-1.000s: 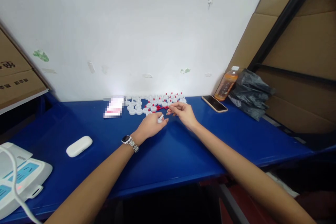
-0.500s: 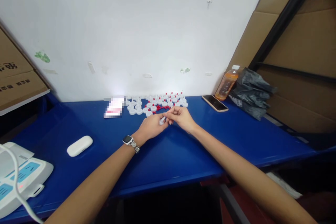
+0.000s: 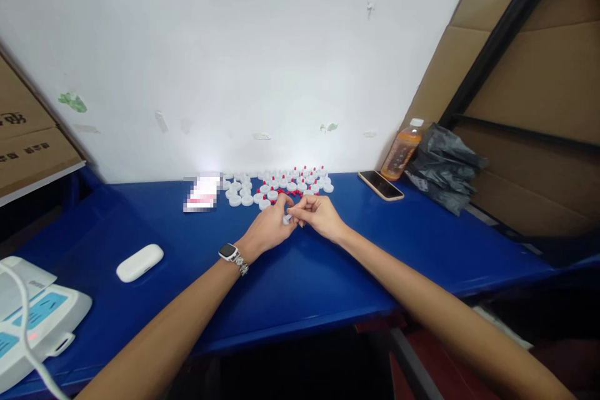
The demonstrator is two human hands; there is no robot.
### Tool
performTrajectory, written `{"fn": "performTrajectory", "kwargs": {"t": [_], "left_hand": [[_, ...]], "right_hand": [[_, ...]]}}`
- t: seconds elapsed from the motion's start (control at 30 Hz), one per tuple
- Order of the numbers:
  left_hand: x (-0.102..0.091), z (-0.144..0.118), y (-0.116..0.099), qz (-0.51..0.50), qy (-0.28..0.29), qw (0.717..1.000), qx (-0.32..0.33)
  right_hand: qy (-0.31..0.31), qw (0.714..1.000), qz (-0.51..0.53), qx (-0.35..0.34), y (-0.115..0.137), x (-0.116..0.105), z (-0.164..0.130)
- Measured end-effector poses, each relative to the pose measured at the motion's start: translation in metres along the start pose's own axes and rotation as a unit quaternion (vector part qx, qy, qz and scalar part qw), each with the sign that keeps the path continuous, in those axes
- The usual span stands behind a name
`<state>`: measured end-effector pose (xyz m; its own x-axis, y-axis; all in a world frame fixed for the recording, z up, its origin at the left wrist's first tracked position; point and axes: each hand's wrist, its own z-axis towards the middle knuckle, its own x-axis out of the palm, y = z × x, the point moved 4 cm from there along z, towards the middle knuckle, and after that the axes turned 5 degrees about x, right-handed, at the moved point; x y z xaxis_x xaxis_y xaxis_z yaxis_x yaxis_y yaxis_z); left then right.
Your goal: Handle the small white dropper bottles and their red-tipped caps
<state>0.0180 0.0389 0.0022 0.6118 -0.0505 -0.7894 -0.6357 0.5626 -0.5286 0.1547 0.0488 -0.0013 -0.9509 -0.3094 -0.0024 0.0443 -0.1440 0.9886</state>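
My left hand (image 3: 270,225), with a watch (image 3: 229,252) on its wrist, is closed around a white nozzle cap (image 3: 286,219). Against it, the fingers of my right hand (image 3: 321,217) are pinched together at the cap's tip; whatever they hold is hidden. Just beyond both hands stand several white nozzle caps (image 3: 247,200), some with red tips and some without. Small loose red tips (image 3: 295,194) lie among them on the blue table (image 3: 300,287).
At the right lie a phone (image 3: 382,185), a bottle of orange drink (image 3: 402,150) and a dark plastic bag (image 3: 443,169). To the left are a white oval case (image 3: 140,263), a power strip (image 3: 47,319) with a cable, and a blurred card (image 3: 202,194). A white wall (image 3: 262,62) rises behind the table.
My right fingers have shifted slightly at the cap, and less of the cap shows between my hands. The whole view has moved a little; the caps on the table stay as they were.
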Motion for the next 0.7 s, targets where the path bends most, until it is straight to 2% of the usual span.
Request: {"fn": "performTrajectory", "kwargs": {"t": [0.23, 0.37, 0.43, 0.5, 0.57, 0.63, 0.7], "left_hand": [[0.002, -0.002, -0.011, -0.065, 0.016, 0.998, 0.012], [0.009, -0.002, -0.022, -0.103, 0.05, 0.993, 0.021], [0.013, -0.001, -0.025, -0.121, 0.049, 0.991, 0.016], [0.016, 0.001, -0.026, -0.124, 0.042, 0.991, 0.007], [0.019, 0.004, -0.024, -0.113, 0.03, 0.993, -0.001], [0.019, 0.007, -0.021, -0.097, 0.019, 0.995, -0.007], [0.019, 0.009, -0.018, -0.086, 0.017, 0.996, -0.009]], "right_hand": [[0.02, 1.0, -0.001, 0.0, 0.002, -0.004, -0.01], [0.042, 0.999, -0.01, 0.009, 0.003, -0.008, -0.025], [0.039, 0.999, -0.024, 0.006, 0.007, -0.014, -0.031], [0.012, 0.999, -0.049, -0.005, 0.013, -0.027, -0.034], [-0.05, 0.995, -0.083, -0.033, 0.022, -0.049, -0.032], [-0.135, 0.98, -0.13, -0.069, 0.031, -0.076, -0.026], [-0.19, 0.958, -0.201, -0.08, 0.036, -0.099, -0.015]]}}
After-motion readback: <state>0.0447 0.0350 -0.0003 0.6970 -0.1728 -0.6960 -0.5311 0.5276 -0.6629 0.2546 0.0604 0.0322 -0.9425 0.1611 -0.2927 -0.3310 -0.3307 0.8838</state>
